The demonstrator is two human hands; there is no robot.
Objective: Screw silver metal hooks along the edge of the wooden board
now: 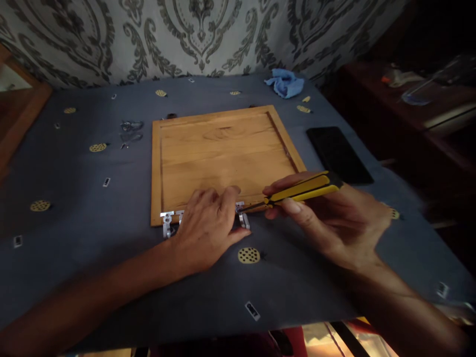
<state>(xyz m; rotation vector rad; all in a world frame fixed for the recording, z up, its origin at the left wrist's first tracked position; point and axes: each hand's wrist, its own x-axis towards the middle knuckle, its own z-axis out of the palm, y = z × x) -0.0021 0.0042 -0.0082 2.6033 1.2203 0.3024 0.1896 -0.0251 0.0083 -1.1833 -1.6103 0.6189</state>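
A framed wooden panel [219,158] lies flat on the cloth-covered table. Silvery metal fittings, which look like hinges, sit along its near edge; one hinge [167,225] shows at the left corner. My left hand [206,225] is closed over the near edge, with fingers bent on the wood and the thumb under the right-hand metal hinge [243,220]. Between the fingers and thumb of my right hand [334,223] is a yellow and black screwdriver [301,191]. Its shaft points left, with the tip at the right-hand hinge. My left hand hides part of the metalwork.
Right of the panel lies a black phone-like slab [339,153]. A crumpled blue cloth [284,83] rests at the back right. Small clear bags [131,126] with metal bits lie to the left. A wooden frame [22,109] stands at the far left edge.
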